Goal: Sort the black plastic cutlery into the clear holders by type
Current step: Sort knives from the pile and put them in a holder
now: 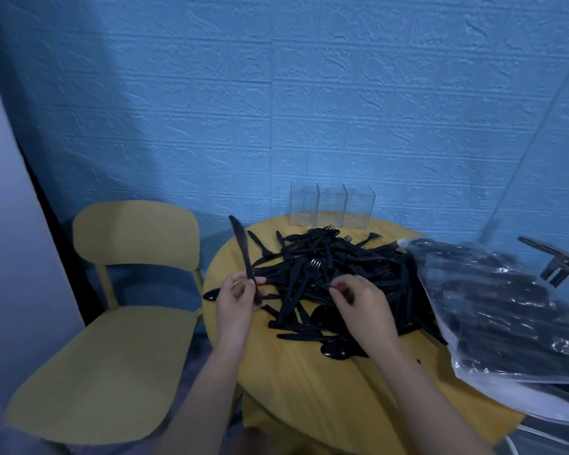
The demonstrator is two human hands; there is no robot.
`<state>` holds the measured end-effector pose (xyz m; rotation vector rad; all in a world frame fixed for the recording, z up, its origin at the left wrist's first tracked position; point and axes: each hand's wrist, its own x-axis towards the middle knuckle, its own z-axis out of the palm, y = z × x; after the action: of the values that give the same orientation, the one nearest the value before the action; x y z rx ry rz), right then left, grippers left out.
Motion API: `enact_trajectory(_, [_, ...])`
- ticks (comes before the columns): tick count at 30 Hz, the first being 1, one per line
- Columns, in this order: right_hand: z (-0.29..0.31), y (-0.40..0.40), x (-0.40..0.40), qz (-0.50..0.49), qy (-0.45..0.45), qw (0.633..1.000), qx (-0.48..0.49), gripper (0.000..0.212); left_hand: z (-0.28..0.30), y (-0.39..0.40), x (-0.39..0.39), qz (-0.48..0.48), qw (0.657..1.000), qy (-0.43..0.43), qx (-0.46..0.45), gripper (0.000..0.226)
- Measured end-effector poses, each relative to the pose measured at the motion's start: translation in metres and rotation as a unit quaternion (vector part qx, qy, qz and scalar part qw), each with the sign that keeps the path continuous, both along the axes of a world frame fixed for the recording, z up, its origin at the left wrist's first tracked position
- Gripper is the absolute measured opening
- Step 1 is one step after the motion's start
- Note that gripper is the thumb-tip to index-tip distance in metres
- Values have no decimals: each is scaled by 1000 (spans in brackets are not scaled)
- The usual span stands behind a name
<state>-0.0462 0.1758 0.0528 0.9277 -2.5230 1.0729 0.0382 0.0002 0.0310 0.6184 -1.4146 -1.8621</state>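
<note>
Above the cutlery pile (pixel 329 270), left hand (pixel 235 300) grips a knife (pixel 242 251) — unbranded.

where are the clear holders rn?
Head view: the clear holders stand at the far edge of the round yellow table, against the blue wall, just behind the cutlery pile and right of the yellow chair.

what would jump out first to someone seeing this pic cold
A tangled heap of black plastic cutlery covers the round yellow table. The left hand holds a black knife upright beside it, and three empty clear holders stand at the table's far edge.
</note>
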Motion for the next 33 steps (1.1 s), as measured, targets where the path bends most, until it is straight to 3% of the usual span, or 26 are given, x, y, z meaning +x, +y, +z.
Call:
enact_trajectory(7, [19, -77, -23, -57, -17, 966, 250, 48, -7, 1, -4, -9, 999, -5, -52, 26])
enact_trajectory(12, [24, -97, -32, -66, -108, 942, 311, 42, -10, -1, -6, -18, 997, -29, -71, 24])
enact_trajectory(15, [23, -96, -40, -70, -197, 948, 241, 36, -10, 0, -6, -25, 997, -29, -67, 24])
enact_trajectory(18, [24, -85, -49, -50, -274, 957, 82, 23, -7, 1, -6, -29, 998, -23, -57, 20])
enact_trajectory(20, [32, -72, -49, -29, -274, 961, -9, 13, -5, 3, -5, -35, 998, -16, -49, 16])
enact_trajectory(24, [49, -44, -42, 9, -267, 957, -110, 25, -2, 6, -2, -39, 997, -24, -62, 13])
enact_trajectory(28, [65, -21, -31, 75, -303, 937, -158, 26, 6, 19, 7, -51, 997, -18, -60, 14])
enact_trajectory(33, [77, -5, -18, 165, -350, 903, -188, 28, 24, 52, 14, -161, 983, -42, -82, 17])
